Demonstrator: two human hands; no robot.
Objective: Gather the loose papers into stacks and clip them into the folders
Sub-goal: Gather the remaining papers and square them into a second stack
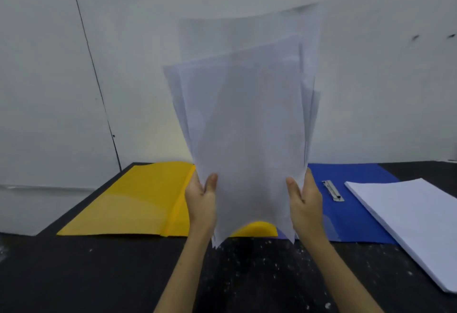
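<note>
both arms reach forward — left hand [201, 195] and right hand [305, 197] each grip the upright papers [247, 127] by the side edges.

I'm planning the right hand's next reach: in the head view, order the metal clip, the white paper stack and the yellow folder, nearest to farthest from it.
From the right hand:
1. Metal clip, just to its right on the blue folder.
2. White paper stack, further right.
3. Yellow folder, across on the left.
</note>
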